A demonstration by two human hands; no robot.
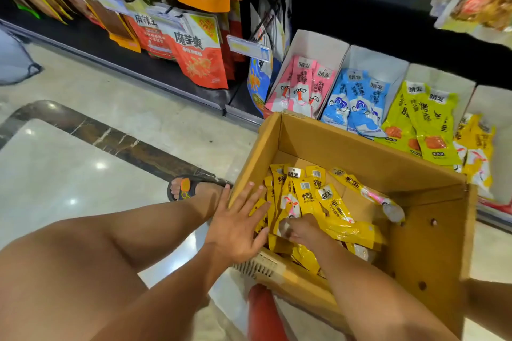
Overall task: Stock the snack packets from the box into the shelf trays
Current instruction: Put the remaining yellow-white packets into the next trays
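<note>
An open cardboard box (432, 235) sits in front of me with several yellow snack packets (329, 202) lying in its bottom. My left hand (235, 227) is spread flat, fingers straight, pressing against the left side of the packet pile at the box's left wall. My right hand (302, 230) reaches into the box, its fingers curled round a bunch of the yellow packets. Behind the box stand white shelf trays: one with pink packets (302, 86), one with blue packets (357, 102), one with yellow-green packets (426, 122), and one at the far right with yellow packets (476, 147).
Large orange and red snack bags (199, 52) hang on the shelf to the left. My bare left leg and sandalled foot (188, 185) rest on the polished floor left of the box. A red object (263, 313) lies under the box's near edge.
</note>
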